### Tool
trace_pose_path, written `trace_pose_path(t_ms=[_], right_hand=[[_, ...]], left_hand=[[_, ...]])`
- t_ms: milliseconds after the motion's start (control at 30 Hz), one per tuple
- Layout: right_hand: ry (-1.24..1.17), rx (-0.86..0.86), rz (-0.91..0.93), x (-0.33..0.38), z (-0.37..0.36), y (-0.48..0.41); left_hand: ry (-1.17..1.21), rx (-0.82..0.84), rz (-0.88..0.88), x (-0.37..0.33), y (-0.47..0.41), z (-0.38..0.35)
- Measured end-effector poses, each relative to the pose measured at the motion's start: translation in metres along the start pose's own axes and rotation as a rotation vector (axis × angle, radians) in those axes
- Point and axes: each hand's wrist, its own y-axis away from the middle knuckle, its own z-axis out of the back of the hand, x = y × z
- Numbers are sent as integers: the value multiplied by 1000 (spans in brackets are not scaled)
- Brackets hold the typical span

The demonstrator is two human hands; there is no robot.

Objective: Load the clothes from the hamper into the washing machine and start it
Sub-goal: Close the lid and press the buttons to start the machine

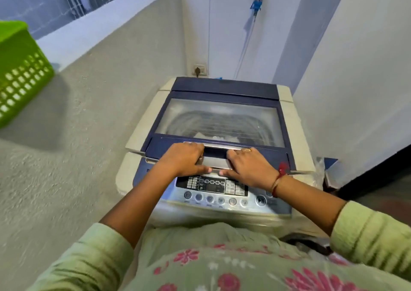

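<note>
A top-loading washing machine (142, 132) stands right in front of me, its dark blue lid (222, 121) with a clear window lying nearly flat. White cloth shows dimly through the window at its near edge. My left hand (181, 159) and my right hand (249, 167) both grip the silver handle (216, 155) at the lid's front edge, fingers curled over it and thumbs under. Below the hands lies the control panel (220, 192) with a row of round buttons. A green plastic hamper (20, 72) sits on the low wall at the far left; its inside is hidden.
A rough grey low wall (89, 95) runs along the left of the machine. White walls close in behind and on the right. A wall socket (200, 70) with a plug sits behind the machine, and a blue tap with hoses (256, 6) hangs above.
</note>
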Motion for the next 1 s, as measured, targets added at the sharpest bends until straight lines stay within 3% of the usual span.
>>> trace_pose_path(t_ms=[400, 533, 633, 700, 767, 1000], right_hand=[[-145, 137, -116, 1, -10, 14], [-372, 181, -78, -12, -7, 34], [-508, -11, -197, -22, -5, 62], [-489, -119, -328, -33, -1, 84], [-470, -123, -401, -38, 2, 104], [-279, 68, -325, -11, -18, 153]], left_hand=[[76, 17, 38, -6, 5, -19], [178, 232, 56, -7, 21, -16], [45, 394, 33, -14, 33, -15], [-40, 454, 7, -16, 31, -11], [-104, 469, -13, -16, 29, -11], [-117, 389, -45, -10, 32, -17]])
